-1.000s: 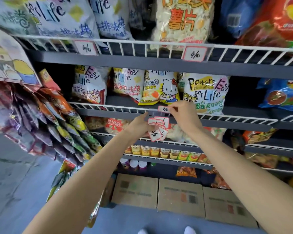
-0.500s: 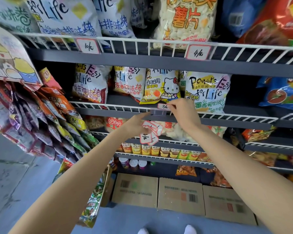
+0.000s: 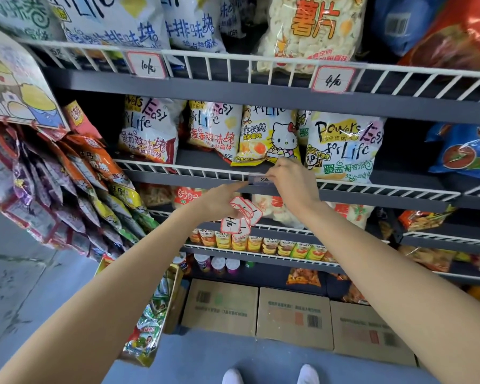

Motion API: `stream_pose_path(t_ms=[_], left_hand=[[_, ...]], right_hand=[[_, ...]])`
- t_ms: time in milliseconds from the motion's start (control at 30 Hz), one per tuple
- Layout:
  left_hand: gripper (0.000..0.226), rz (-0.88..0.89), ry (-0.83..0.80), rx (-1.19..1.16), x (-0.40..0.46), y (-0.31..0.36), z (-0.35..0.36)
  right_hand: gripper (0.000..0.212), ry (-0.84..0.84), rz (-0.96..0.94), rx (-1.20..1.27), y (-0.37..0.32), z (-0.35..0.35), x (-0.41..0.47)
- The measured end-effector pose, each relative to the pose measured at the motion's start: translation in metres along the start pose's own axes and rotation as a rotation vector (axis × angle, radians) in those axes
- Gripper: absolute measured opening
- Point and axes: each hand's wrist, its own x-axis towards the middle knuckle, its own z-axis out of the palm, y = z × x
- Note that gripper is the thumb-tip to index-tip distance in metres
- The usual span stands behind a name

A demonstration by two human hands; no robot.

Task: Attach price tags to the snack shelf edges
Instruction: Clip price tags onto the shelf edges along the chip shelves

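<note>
My right hand (image 3: 293,184) pinches a small price tag (image 3: 258,179) against the white wire edge of the second shelf (image 3: 194,171), just below the Hello Kitty snack bag (image 3: 269,139). My left hand (image 3: 222,199) holds a fan of several red-bordered price tags (image 3: 240,217) below that edge, its forefinger stretched toward the tag's left end. Two tags sit on the top shelf edge, one marked 10 (image 3: 147,65) and one marked 4 (image 3: 332,79).
Snack bags fill the shelves. Strips of small packets (image 3: 67,189) hang on the left beside the rack. Cardboard boxes (image 3: 293,314) stand on the floor under the lowest shelf, with my shoes (image 3: 269,376) in front of them.
The view has moved closer to the shelf. My right hand has pushed the single tag up onto the wire edge, and my left forefinger has reached out to it.
</note>
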Motion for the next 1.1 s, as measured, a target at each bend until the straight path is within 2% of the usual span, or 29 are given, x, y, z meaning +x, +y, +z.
stream_pose_path(t_ms=[233, 500, 600, 900, 1100], left_hand=[[0.079, -0.003, 0.009, -0.039, -0.004, 0.002, -0.002], [0.083, -0.008, -0.016, -0.058, 0.001, -0.002, -0.002], [0.082, -0.007, -0.015, -0.058, 0.001, -0.002, -0.003], [0.083, 0.010, -0.018, -0.045, 0.004, -0.003, -0.003], [0.084, 0.020, -0.035, -0.047, 0.004, -0.003, -0.003]], right_hand=[[0.009, -0.004, 0.031, -0.036, -0.002, 0.004, 0.003], [0.014, 0.108, 0.077, -0.136, -0.006, 0.013, 0.002], [0.016, 0.135, 0.085, -0.092, -0.008, 0.014, 0.000], [0.007, 0.081, 0.110, -0.128, -0.008, 0.016, -0.004], [0.022, 0.077, 0.109, -0.168, -0.010, 0.016, -0.005]])
